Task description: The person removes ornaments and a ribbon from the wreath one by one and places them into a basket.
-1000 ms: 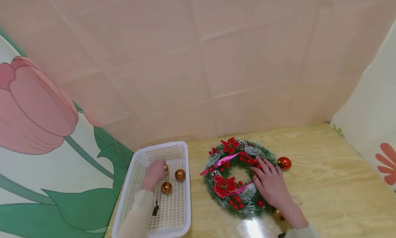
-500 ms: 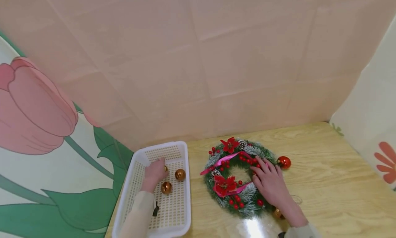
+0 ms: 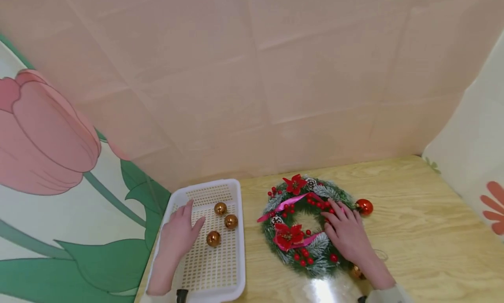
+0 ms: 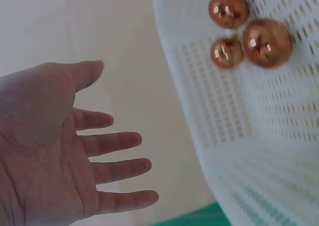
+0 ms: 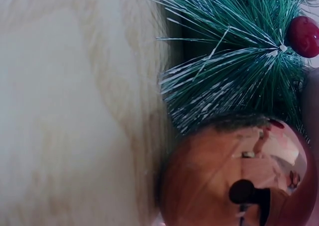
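Note:
My left hand [image 3: 179, 231], its fingers spread and nothing between them, is over the left side of a white plastic basket [image 3: 242, 268]. In the left wrist view the palm and straight fingers show apart from the basket wall. Three shiny copper-coloured ball ornaments [image 3: 213, 238] lie in the basket, close together. My right hand [image 3: 348, 233] rests on the right side of a green Christmas wreath [image 3: 320, 263] with red flowers, berries, pine cones and a pink ribbon. Beside that wrist sits another copper ball ornament [image 5: 239, 181], large in the right wrist view.
A red ball ornament [image 3: 364, 207] lies at the wreath's right edge. Both basket and wreath stand on a wood-grain table [image 3: 433, 233]. Behind it rises a pinkish covered wall [image 3: 252, 88], with a tulip print [image 3: 51, 132] on the left.
The left hand has let go of the small copper ball in the basket, drawn back to the left and spread its fingers. The right hand has stayed on the wreath.

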A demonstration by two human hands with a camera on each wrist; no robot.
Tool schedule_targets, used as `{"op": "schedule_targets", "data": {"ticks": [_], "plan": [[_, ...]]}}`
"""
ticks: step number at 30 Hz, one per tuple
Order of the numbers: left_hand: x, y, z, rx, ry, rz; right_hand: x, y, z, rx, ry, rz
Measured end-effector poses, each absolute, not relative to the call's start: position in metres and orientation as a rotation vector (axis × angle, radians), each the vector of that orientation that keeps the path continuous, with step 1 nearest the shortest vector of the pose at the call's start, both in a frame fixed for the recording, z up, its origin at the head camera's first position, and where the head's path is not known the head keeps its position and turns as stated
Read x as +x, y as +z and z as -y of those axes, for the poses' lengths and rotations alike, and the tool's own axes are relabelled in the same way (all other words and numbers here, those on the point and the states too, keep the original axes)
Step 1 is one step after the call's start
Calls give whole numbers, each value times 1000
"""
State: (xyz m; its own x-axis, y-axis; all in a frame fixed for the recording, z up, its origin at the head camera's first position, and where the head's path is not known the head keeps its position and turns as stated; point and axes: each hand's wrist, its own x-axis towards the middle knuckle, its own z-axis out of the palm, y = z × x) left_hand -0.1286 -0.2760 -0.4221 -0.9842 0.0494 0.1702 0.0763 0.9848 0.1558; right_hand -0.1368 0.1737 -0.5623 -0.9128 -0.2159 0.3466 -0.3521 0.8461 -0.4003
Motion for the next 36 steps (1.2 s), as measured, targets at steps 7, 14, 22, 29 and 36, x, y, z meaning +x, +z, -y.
{"op": "schedule_targets", "data": {"ticks": [7, 14, 22, 29, 36], "plan": [[-100, -423, 299, 14, -305, 2977, -137, -558, -178, 452, 664, 2710], [-86, -439, 315, 94, -349, 2957, -136, -558, -183, 452, 655, 2731], [-78, -459, 335, 119, -338, 2984, -136, -564, -181, 448, 671, 2726], [-81, -476, 346, 166, -425, 2991, -137, -561, -180, 432, 640, 2787], [-84, -488, 353, 221, -486, 2999, -137, -552, -174, 426, 605, 2866]]}}
